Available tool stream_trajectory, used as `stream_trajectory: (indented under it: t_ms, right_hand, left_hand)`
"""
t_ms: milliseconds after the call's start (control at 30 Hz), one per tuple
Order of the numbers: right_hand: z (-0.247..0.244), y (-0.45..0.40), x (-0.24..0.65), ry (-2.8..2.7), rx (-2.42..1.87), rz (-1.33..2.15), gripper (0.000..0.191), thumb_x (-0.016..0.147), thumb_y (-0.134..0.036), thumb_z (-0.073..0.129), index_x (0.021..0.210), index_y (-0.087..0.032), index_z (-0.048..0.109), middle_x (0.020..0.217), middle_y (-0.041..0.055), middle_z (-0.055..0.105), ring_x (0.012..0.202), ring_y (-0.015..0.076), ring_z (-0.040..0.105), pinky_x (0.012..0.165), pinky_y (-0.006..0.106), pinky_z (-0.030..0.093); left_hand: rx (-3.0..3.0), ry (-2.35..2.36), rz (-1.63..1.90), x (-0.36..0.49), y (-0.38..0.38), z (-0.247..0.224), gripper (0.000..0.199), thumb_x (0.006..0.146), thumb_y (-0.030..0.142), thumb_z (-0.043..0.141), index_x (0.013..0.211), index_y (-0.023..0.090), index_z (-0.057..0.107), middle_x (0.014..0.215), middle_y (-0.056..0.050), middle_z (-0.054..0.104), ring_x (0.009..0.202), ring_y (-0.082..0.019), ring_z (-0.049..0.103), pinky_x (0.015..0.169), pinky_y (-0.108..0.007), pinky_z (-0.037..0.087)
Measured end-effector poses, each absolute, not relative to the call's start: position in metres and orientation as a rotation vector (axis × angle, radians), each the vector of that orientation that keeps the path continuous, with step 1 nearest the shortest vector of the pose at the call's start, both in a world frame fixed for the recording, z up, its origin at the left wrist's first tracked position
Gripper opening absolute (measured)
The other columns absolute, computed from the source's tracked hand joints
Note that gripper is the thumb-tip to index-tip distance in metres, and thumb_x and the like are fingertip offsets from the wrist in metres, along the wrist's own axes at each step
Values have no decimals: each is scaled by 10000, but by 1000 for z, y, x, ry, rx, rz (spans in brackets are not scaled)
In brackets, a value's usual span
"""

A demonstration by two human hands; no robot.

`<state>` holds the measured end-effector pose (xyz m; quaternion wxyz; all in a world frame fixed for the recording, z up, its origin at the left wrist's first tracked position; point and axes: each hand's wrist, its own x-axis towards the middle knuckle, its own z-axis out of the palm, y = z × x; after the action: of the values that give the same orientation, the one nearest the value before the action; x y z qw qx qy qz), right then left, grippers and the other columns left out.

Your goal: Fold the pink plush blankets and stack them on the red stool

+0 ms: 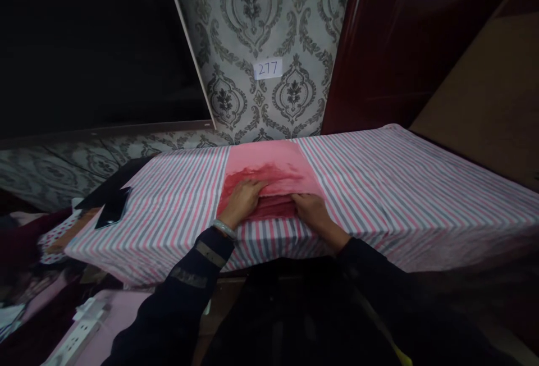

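A thin, see-through dark red cloth (275, 209) lies crumpled near the front edge of the table, over the plain pink panel (265, 154) of a striped tablecloth. My left hand (245, 200), with a pale bangle at the wrist, grips the cloth from the left, its fingers bent over a fold. On the right side my right hand (310, 209) pinches the same fold between thumb and fingers. The fold runs straight between both hands. Beyond it, the sheer upper part spreads loosely toward the wall. Some of the fingertips are hidden in the fabric.
The striped tablecloth (357, 169) covers the table and hangs over its front. A dark phone (113, 209) lies at the left end. A large dark screen (96, 46) leans over the back left. Below left is a white power strip (80, 335); a brown panel (484, 96) stands right.
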<state>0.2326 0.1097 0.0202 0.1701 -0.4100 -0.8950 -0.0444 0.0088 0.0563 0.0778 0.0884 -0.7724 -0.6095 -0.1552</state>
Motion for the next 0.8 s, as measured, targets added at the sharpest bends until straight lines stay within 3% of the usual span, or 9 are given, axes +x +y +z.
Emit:
stream_trajectory:
  t_ms: [167,333,533,667,800]
  right_hand:
    - [-2,104,249,-2483,-1087,-97,350,951,-78,490,1168,-188,741,955,112,750,903,229,665,826,313,419]
    - [-7,101,250,-2420,-1116,-104,340,965,-92,467,1167,-174,728,972,123,731,923,250,634,837,337,397]
    - [-17,100,253,-2356,-1144,-129,290,970,-103,447,1026,-144,728,909,121,709,885,255,609,844,347,380]
    - [-21,98,256,-2327,-1054,-119,269,991,-131,457,1033,-152,722,942,114,709,899,252,608,846,347,392]
    - [-23,96,257,-2287,-982,-101,253,981,-131,488,1100,-165,708,980,103,705,930,250,608,861,354,411]
  left_hand:
    - [-2314,-1848,-249,15,47,68,518,906,59,466,1369,210,644,1328,-126,674,1213,-301,606,1039,-486,488]
    - [-2294,-1899,-266,16,44,59,572,888,52,477,1422,214,603,1419,-139,620,1296,-318,564,1084,-511,462]
    - [-2339,-1914,-257,8,44,59,600,871,53,488,1450,183,572,1472,-144,589,1355,-307,536,1144,-516,423]
    - [-2619,-1921,-417,-3,46,77,582,883,153,565,1465,172,551,1532,-134,547,1419,-272,499,1185,-461,407]
    - [-2896,-1813,-767,0,65,109,478,1015,314,414,1462,219,554,1536,-53,558,1411,-196,516,1212,-391,373]
